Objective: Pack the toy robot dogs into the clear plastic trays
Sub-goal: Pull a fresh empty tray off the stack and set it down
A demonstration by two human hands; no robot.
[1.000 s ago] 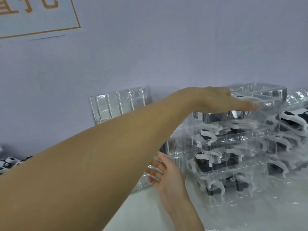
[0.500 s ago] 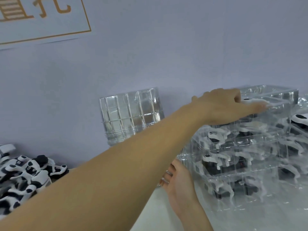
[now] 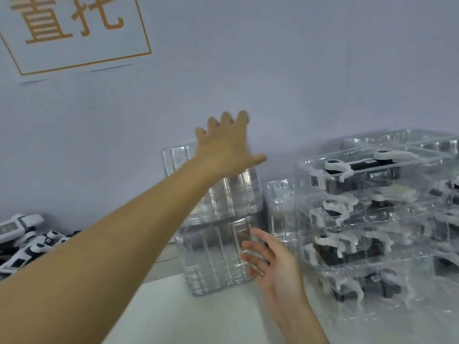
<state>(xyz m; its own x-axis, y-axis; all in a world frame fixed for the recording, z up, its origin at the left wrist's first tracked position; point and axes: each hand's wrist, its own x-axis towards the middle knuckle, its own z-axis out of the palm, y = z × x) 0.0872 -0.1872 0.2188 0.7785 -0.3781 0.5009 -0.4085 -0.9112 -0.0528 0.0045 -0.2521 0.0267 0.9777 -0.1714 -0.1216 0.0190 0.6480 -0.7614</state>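
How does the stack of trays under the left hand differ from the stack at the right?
The middle stack of trays looks empty; the right stack of trays holds black-and-white toy robot dogs. The middle one is nested tight and narrower; the right one is wider and layered. Both are clear plastic, against the wall.

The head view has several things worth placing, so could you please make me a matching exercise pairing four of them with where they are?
Things:
1. loose toy robot dogs
2. stack of empty clear trays
3. stack of packed trays
4. paper sign

Places:
A. on the wall, upper left
B. right side of the table
C. far left edge, in a pile
D. centre, between the left hand and right hand

Pairs: 1-C, 2-D, 3-B, 4-A
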